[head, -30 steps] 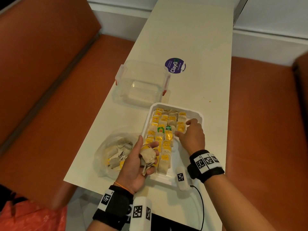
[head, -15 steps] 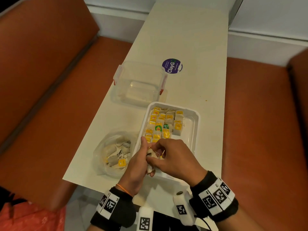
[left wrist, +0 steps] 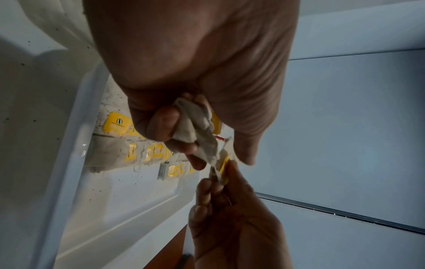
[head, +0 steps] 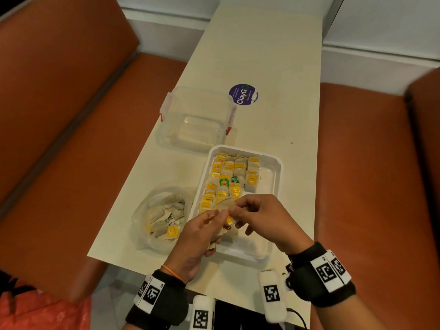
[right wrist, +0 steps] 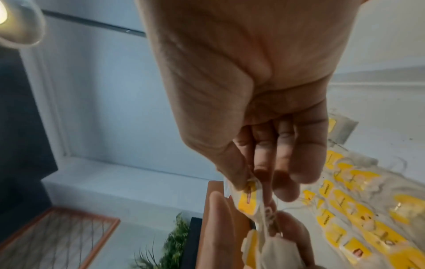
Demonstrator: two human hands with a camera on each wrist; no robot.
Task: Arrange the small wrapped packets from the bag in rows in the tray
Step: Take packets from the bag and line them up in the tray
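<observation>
Packets point(head: 223, 232) bunched in left hand point(head: 192, 244), fingers curled round them, held over the near-left corner of the tray point(head: 277, 177). Right hand point(head: 266, 220) pinches one packet's yellow tag point(right wrist: 247, 200) between thumb and fingertips point(right wrist: 285, 189); right grip is narrow and closed on that tag, left grip closed on the bunch. String runs between the two hands. Hands touching at the packets, both above the desk point(head: 262, 67), not resting on it.

Tray sits at the near end of the desk, close to the right edge. Left three columns filled with packets in rows, fourth column only part filled at the far end; bare tray floor along the right side and near end. Tags mostly yellow, two green ones point(head: 224, 182) mid-tray; print too small to read.

Bag point(head: 162, 217) just left of the tray, touching its rim, close to the desk's near-left corner, with loose packets inside.

Clear lidless box point(head: 197, 120) with red clips just beyond the tray, near the left edge. Purple round sticker point(head: 243, 94) beside it reads "ClayG"; smaller text is illegible. Far half of the desk is open surface. Orange benches point(head: 369, 186) on both sides.
</observation>
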